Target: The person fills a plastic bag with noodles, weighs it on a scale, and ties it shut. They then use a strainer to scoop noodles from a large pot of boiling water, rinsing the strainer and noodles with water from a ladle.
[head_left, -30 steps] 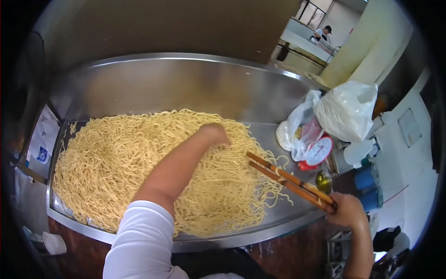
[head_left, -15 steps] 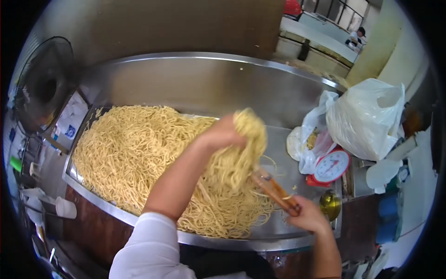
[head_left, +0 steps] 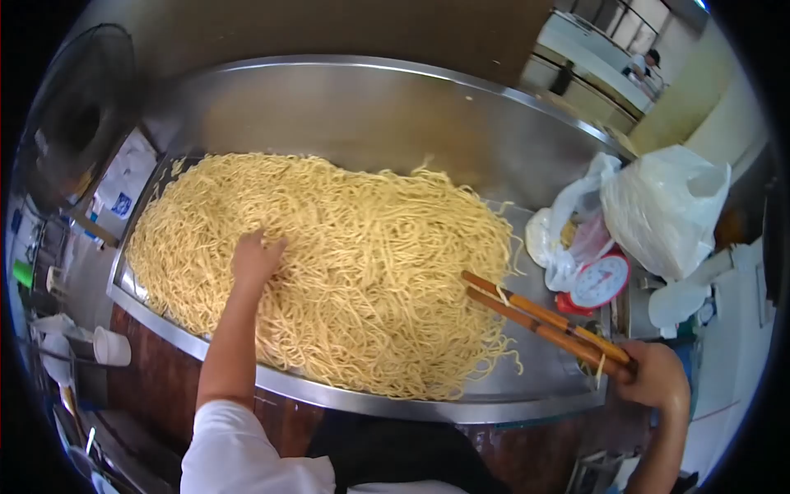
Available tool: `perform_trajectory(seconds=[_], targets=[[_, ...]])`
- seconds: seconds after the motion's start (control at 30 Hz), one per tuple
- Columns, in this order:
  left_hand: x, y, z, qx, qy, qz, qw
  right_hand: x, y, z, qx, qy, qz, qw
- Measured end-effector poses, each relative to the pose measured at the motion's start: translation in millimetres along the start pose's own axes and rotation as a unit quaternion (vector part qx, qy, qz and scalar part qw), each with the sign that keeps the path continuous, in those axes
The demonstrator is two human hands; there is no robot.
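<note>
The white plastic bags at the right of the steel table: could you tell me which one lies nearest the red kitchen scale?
The smaller crumpled white plastic bag, just left of the red kitchen scale and touching it; the large puffed-up white bag sits behind, farther back.

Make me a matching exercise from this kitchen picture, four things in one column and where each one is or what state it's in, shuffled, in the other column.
Things:
1. left hand
2. long chopsticks
3. red kitchen scale
4. white plastic bag

Places or states:
A. held in the right hand, tips at the edge of the noodle heap
B. pressed palm-down on the noodles
C. bulging, standing at the far right beyond the steel tray
D. beside the tray's right end, white dial facing up

Pairs: 1-B, 2-A, 3-D, 4-C
</note>
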State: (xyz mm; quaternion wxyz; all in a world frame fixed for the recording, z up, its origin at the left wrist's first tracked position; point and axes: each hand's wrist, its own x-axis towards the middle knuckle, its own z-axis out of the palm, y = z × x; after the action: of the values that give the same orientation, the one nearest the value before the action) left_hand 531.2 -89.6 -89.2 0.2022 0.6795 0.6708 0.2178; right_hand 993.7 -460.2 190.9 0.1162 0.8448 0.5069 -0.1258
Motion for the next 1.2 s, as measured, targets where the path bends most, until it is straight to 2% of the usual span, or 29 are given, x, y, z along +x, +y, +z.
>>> perform_trajectory(seconds=[0.03, 0.07, 0.1, 0.13, 0.17, 0.2, 0.23, 0.27, 0.3, 0.33, 0.4, 0.53, 0.6, 0.63, 0.7, 0.77, 0.83, 0.9, 0.97, 1.03, 1.1, 1.17, 1.2], targets=[[-20.3, -14.6, -19.9, -0.021, 0.012, -0.059, 0.998, 1.5, -5.6, -2.9, 0.009, -0.020, -0.019, 1.000], [-28.7, -49.2, 4.0, -0.134, -0.167, -0.122, 0.969, 13.3, -6.2, 5.6, -0.011, -0.065, -0.038, 0.997], [-52.9, -15.3, 8.4, 0.009, -0.273, -0.084, 0.958, 30.2, -19.0, 22.4, 0.017, -0.078, -0.076, 0.994], [-76.8, 13.6, 30.5, 0.154, -0.252, 0.031, 0.955, 53.6, -34.5, 51.6, 0.047, -0.091, -0.115, 0.988], [-84.1, 19.8, 64.3, 0.106, -0.342, 0.053, 0.932, 94.9, -28.0, 115.6, 0.039, -0.146, -0.125, 0.981], [-99.9, 43.5, 67.0, 0.067, -0.350, 0.093, 0.930, 114.5, -59.4, 155.1, 0.148, -0.182, -0.096, 0.967], [-108.2, 51.3, 63.7, 0.034, -0.324, 0.167, 0.930, 137.7, -80.7, 208.2, 0.357, -0.247, -0.105, 0.895], [-104.4, 42.8, 56.8, 0.027, -0.310, 0.157, 0.937, 124.5, -145.9, 199.8, 0.429, -0.235, -0.066, 0.869], [-103.8, 34.6, 53.4, -0.040, -0.313, 0.154, 0.936, 132.8, -171.9, 237.8, 0.435, -0.223, -0.042, 0.871], [-107.3, 29.7, 47.4, -0.104, -0.323, 0.154, 0.928, 133.0, -197.0, 251.8, 0.427, -0.179, -0.087, 0.882], [-111.0, 0.6, 13.9, -0.266, -0.240, 0.108, 0.927, 134.4, -220.8, 256.3, 0.412, -0.188, -0.080, 0.888], [-84.3, -74.6, -28.5, -0.198, -0.031, 0.108, 0.974, 133.1, -204.9, 259.2, 0.441, -0.168, -0.017, 0.882], [-76.3, -106.3, -47.6, -0.195, -0.027, 0.067, 0.978, 135.8, -187.2, 272.8, 0.442, -0.138, -0.055, 0.884], [-75.5, -111.1, -56.1, -0.180, -0.030, 0.061, 0.981, 123.7, -186.9, 264.0, 0.448, -0.124, -0.041, 0.885], [-74.6, -108.5, -62.3, -0.169, -0.042, 0.075, 0.982, 93.1, -200.0, 242.4, 0.419, -0.004, -0.040, 0.907], [-74.1, -96.0, -59.4, -0.171, -0.072, 0.059, 0.981, 82.4, -197.6, 245.9, 0.440, 0.010, -0.025, 0.897], [-74.3, -69.3, -52.6, -0.174, -0.106, 0.072, 0.976, 71.8, -190.5, 254.5, 0.464, 0.109, -0.034, 0.878], [-74.6, -39.6, -45.0, -0.154, -0.119, 0.172, 0.966, 64.8, -169.8, 240.1, 0.461, 0.123, -0.021, 0.878], [-85.3, 3.5, -48.0, -0.180, -0.140, 0.186, 0.956, 71.0, -138.8, 222.2, 0.558, 0.122, -0.019, 0.820], [-96.1, 49.1, -56.0, -0.204, -0.155, 0.198, 0.946, 62.6, -113.4, 165.6, 0.584, 0.175, -0.050, 0.791], [-101.1, 97.4, -62.4, -0.237, -0.218, 0.181, 0.929, 57.2, -77.1, 112.6, 0.563, 0.236, -0.094, 0.786], [-102.1, 157.0, -66.7, -0.233, -0.207, 0.227, 0.923, 53.3, -39.5, 60.8, 0.619, 0.275, -0.133, 0.724], [-108.0, 195.7, -72.3, -0.247, -0.213, 0.280, 0.903, 49.0, -19.2, 34.0, 0.599, 0.321, -0.159, 0.716]])
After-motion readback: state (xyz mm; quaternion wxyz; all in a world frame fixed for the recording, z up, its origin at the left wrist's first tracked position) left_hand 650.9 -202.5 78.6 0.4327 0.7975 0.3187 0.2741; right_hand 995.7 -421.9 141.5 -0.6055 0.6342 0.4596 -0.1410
